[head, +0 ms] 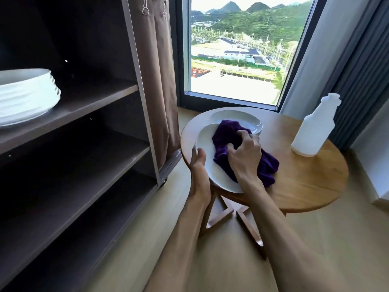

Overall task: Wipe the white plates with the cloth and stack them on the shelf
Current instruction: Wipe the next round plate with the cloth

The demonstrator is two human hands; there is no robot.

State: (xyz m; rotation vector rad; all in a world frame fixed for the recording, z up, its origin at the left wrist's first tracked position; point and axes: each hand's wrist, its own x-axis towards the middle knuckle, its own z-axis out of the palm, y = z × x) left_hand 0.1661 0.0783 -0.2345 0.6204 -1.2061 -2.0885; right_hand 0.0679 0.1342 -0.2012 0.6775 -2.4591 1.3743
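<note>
Left hand (199,165) grips white plate (207,148) rim over table (305,182) edge, right hand (245,151) clutches purple cloth (226,135) on it.

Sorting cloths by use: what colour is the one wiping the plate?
Dark purple: the cloth, gripped by the right hand, shows best in the head view.

Plain white on the plate (207,157), on the second plate (235,119) behind it, and on the stack of plates (25,95), all without pattern. Deep purple on the cloth (227,140); warm orange-brown with faint grain on the round table (305,182); milky white on the bottle (313,129). Dark brown on the shelf unit (84,106), brown on the hanging fabric (160,81), grey on the curtain (362,70), pale beige on the floor (231,260).
</note>
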